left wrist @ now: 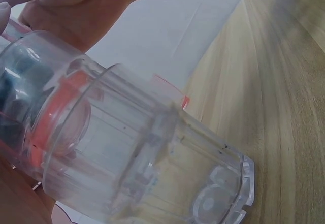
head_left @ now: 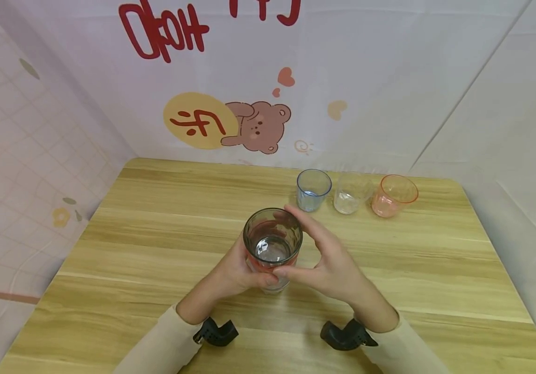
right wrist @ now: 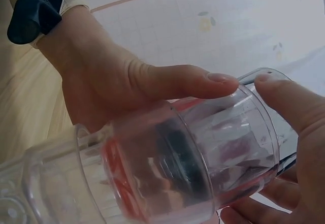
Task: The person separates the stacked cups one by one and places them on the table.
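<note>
A nested stack of plastic cups stands over the table's middle in the head view. The topmost is a dark grey cup, mouth up. Under it come reddish plastic and a clear cup at the bottom, close over the wood. My left hand grips the stack from the left, its thumb across the front; its fingers are hidden behind. From the right, my right hand holds the grey cup near its rim, thumb in front and forefinger at the far side. Both thumbs nearly meet in the right wrist view.
Behind the stack, toward the back right, a blue cup, a clear cup and a red cup stand in a row. The wooden table backs onto a white printed cloth.
</note>
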`<state>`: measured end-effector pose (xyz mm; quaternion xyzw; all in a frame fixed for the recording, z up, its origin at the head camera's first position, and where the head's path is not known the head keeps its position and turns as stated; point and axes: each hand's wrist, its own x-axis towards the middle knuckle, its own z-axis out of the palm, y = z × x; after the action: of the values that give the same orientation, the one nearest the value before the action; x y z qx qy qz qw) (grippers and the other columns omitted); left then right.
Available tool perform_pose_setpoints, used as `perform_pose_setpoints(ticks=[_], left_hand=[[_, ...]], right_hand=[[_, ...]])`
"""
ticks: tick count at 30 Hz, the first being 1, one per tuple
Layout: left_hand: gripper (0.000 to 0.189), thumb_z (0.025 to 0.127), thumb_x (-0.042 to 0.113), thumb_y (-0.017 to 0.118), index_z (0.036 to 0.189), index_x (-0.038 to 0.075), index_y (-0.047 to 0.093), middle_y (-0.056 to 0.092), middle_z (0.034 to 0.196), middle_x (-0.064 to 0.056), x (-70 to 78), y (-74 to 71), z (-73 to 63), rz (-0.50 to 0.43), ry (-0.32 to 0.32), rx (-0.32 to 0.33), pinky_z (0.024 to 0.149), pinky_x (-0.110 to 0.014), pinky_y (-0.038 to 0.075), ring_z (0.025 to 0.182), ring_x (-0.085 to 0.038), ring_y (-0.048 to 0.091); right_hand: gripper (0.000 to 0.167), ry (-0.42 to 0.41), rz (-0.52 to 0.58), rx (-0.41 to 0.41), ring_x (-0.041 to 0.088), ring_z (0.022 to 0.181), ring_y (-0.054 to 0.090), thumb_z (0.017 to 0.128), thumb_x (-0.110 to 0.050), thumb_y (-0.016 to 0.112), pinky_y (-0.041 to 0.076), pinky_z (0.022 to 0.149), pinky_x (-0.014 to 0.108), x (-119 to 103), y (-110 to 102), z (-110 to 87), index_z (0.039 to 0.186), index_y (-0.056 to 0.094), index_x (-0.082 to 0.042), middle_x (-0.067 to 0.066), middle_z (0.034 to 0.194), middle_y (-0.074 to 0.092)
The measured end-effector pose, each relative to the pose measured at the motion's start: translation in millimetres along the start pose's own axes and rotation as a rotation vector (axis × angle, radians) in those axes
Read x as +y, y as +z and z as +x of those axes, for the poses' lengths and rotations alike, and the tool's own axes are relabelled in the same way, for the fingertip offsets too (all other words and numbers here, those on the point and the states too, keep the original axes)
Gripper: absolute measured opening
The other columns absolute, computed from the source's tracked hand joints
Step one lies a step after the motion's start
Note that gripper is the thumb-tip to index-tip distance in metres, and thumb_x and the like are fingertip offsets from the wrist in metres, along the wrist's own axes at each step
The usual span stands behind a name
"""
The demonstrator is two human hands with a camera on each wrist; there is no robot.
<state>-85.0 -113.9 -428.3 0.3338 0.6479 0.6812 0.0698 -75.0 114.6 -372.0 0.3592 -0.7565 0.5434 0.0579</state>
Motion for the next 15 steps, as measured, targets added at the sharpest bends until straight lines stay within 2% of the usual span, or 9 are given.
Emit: perform_pose_setpoints(ticks=[8,15], left_hand=[[0.103,0.086,0.061,0.085,0.161,0.012,0.035,0.059,0.145,-0.024,-1.0,0.2,0.8,-0.007,0.020,-0.003,0.118,-0.033,0.050,0.135,-0.020,0.060],[0.100,0.088,0.060,0.084,0.159,0.010,0.036,0.059,0.142,-0.026,-1.7,1.7,1.5,-0.009,0.033,-0.007,0.115,-0.034,0.053,0.133,-0.018,0.061]], right_hand=[[0.104,-0.007,0.034,0.014,0.020,0.143,0.058,0.076,0.002,0.096,0.044,0.124,0.029,0.5,3.1,1.4,0.164,0.042,-0.008,0.015,0.153,0.062],[0.103,-0.032,0.075,0.036,0.020,0.143,0.058,0.074,0.006,0.095,0.042,0.126,0.030,0.1,6.0,1.0,0.162,0.043,-0.004,0.019,0.151,0.062]])
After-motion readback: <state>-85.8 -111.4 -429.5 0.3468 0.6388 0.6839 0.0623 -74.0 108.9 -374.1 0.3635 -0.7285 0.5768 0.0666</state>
